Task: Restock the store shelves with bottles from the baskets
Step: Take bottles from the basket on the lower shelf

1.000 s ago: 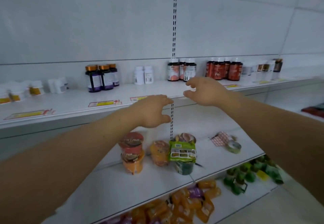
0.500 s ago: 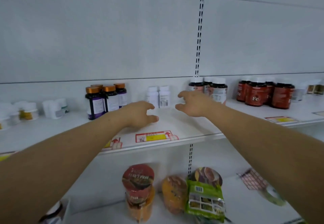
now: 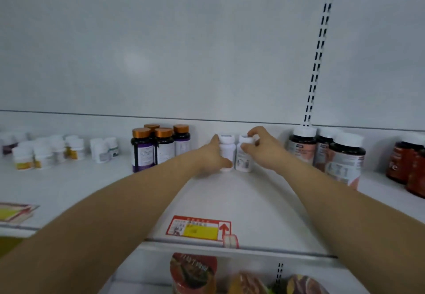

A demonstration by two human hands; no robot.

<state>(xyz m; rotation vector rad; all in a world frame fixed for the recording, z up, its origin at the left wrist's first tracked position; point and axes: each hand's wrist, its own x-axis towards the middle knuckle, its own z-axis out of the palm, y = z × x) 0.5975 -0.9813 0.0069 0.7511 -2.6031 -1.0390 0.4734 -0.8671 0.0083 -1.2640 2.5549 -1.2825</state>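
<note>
White plastic bottles at the shelf (image 3: pixel 264 201) back have just been reached: left bottle (image 3: pixel 227 153) is gripped by left hand (image 3: pixel 212 158), right bottle (image 3: pixel 243 158) cap pinched by right hand (image 3: pixel 262 148); likely fronting.

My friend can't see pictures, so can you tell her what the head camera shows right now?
Two bare arms reach to the back of a white store shelf, the left hand gripping one small white bottle and the right hand gripping the other small white bottle beside it. Purple bottles with orange caps stand left; dark white-capped bottles stand right.
</note>
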